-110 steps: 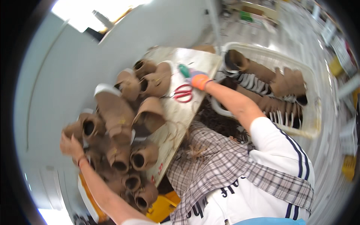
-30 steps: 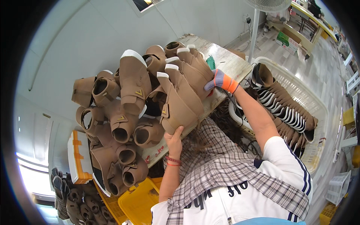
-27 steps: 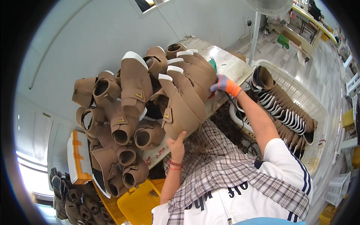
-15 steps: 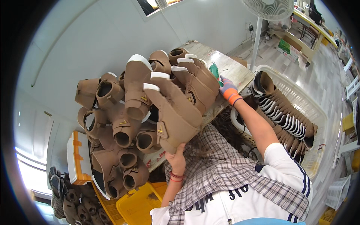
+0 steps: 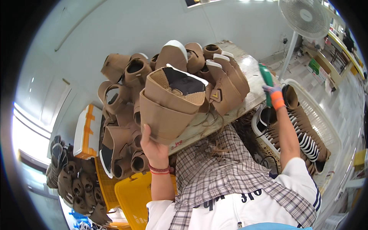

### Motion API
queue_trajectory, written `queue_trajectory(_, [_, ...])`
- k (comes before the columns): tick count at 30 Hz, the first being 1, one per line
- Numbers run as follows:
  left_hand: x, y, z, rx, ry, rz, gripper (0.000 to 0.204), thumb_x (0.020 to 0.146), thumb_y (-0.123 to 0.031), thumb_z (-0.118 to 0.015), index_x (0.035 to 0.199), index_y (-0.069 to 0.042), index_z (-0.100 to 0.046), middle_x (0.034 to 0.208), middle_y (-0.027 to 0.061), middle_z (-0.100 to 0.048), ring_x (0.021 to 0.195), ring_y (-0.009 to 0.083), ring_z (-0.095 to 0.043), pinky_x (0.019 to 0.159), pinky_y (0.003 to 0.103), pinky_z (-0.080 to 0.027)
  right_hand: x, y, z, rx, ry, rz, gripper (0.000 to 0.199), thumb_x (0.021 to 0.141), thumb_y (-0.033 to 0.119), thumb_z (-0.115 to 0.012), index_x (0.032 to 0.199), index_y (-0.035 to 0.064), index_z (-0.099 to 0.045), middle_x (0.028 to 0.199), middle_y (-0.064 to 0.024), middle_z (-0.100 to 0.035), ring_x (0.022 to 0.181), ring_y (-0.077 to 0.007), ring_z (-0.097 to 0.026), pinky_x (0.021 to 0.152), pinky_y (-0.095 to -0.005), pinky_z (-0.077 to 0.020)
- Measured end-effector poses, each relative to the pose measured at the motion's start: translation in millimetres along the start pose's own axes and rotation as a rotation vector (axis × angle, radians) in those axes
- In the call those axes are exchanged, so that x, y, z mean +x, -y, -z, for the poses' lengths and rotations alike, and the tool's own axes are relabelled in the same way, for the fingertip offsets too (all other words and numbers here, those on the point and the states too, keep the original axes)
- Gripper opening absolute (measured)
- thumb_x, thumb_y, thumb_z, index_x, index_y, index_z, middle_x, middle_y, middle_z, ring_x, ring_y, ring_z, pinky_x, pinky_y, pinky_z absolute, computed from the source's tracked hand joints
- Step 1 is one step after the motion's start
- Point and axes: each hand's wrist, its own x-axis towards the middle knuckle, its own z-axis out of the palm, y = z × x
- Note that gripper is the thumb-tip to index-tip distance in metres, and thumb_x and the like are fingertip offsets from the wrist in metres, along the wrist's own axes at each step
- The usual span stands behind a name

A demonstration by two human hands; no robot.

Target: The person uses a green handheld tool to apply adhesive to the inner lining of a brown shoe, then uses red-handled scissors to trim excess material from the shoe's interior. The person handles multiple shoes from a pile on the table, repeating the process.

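The left hand (image 5: 154, 150) has its bare fingers clasped on the near, lower end of a nested set of brown shoe uppers (image 5: 165, 115), thumb laid along the outer face and the remaining fingertips hidden behind the material. The set lies directly beyond those fingers, at the near edge of the worn wooden surface (image 5: 255, 86), its wide opening turned up to show black lining and a white edge on the far right side. Two rims are visible, one inside the other; foreshortening leaves the long axis hard to read, though it seems to rise away from the grip. The right hand (image 5: 273, 96), in a grey glove with an orange cuff, is well apart to the right, its fingers wrapped around a green handheld tool (image 5: 265, 74) whose long axis runs away from the person, almost upright in view. The left hand is thus much the nearer to the held set. Between the two hands, beyond and right of the left fingers, a leaning group of uppers (image 5: 230, 86) rests on the surface, white toe edges pointing away. Left of the left fingers sits a heap of uppers (image 5: 122, 97); just below the right fingers, a white slotted basket (image 5: 326, 122) holds more, packed in rows.
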Motion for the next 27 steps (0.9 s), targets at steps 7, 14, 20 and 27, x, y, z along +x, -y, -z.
queue_trajectory(7, [18, -44, 9, -0.083, -0.08, 0.065, 0.027, 0.093, -0.018, -0.046, 0.114, -0.007, -0.059, 0.12, 0.009, -0.061, 0.11, 0.0276, -0.056, 0.096, 0.044, -0.045, -131, 114, -7, 0.233, 0.116, -0.01, 0.022, 0.085, 0.021, -0.067, 0.094, 0.0023, -0.06, 0.068, -0.0008, -0.057, 0.056, -0.0099, -0.055, 0.051, -0.0242, -0.0433])
queue_trajectory(14, [11, -65, 26, -0.151, 0.077, 0.08, 0.03, 0.094, -0.016, -0.043, 0.118, -0.003, -0.056, 0.119, 0.013, -0.061, 0.11, 0.0297, -0.057, 0.097, 0.044, -0.044, -232, 175, -83, -0.554, 0.171, 0.863, 0.049, 0.06, 0.03, -0.084, 0.097, 0.0058, -0.065, 0.074, -0.0091, -0.065, 0.059, -0.0232, -0.06, 0.058, -0.0313, -0.049])
queue_trajectory(20, [5, -68, 9, 0.033, -0.334, -0.018, 0.023, 0.096, -0.019, -0.035, 0.078, -0.013, -0.049, 0.1, 0.0038, -0.063, 0.1, 0.0251, -0.057, 0.094, 0.048, -0.045, -240, 172, -104, -0.747, 0.231, 1.075, 0.054, 0.056, 0.045, -0.084, 0.09, 0.0089, -0.063, 0.062, -0.0056, -0.058, 0.053, -0.0252, -0.055, 0.052, -0.0326, -0.0448])
queue_trajectory(27, [0, -74, 23, -0.1, -0.134, 0.097, 0.025, 0.096, -0.018, -0.035, 0.078, -0.013, -0.051, 0.1, 0.0044, -0.064, 0.097, 0.0238, -0.058, 0.095, 0.045, -0.044, -244, 165, -108, -0.776, 0.304, 1.101, 0.057, 0.056, 0.049, -0.083, 0.091, 0.0091, -0.063, 0.06, -0.0042, -0.055, 0.051, -0.0236, -0.053, 0.051, -0.0325, -0.0436])
